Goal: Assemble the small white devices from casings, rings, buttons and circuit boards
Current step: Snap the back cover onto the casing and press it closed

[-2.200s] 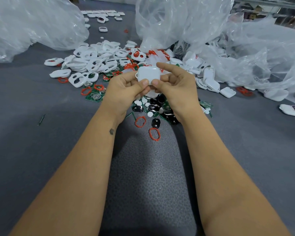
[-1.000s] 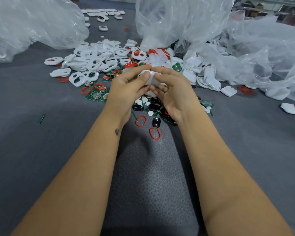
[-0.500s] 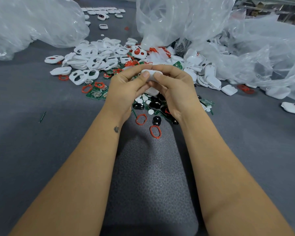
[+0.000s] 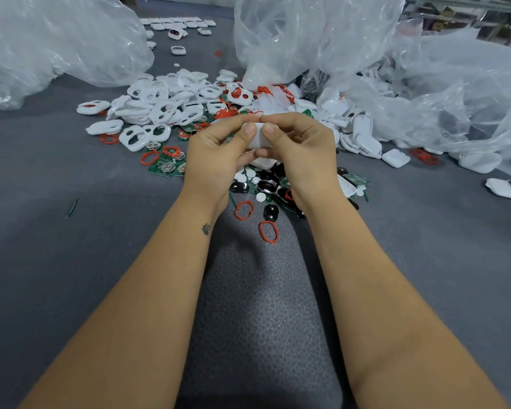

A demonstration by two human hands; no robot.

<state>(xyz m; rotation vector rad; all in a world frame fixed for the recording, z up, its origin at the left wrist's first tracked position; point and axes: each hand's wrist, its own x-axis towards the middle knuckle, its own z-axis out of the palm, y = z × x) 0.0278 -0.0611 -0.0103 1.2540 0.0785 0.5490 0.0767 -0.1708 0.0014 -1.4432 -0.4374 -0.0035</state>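
1. While raised above the parts heap (image 4: pixel 189 104), a white device (image 4: pixel 257 140) is pinched by the left hand (image 4: pixel 216 154) and right hand (image 4: pixel 304 152).
2. Both thumbs are pressed on its top.

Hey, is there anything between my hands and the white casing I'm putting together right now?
Nothing visible. The left hand and right hand both grip the white casing directly, thumbs pressed on its near face, above the parts pile.

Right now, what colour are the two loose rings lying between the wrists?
Red rings, clearest in the head view.
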